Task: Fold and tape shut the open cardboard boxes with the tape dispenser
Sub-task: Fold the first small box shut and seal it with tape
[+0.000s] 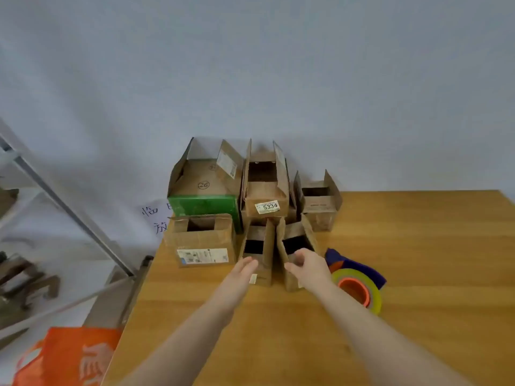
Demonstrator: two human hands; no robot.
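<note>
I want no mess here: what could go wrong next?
The right small box stands close beside the left small box; moving one may shift the other. The tape dispenser lies near the right hand; a sweep could knock it. The labelled box sits at the table edge and might fall.

tape dispenser (358,275) partly behind right arm (376,330); orange bag (64,355) cut by bottom edge.

Left grip (246,267) extended flat, right grip (309,265) loosely curled, both forward.
</note>
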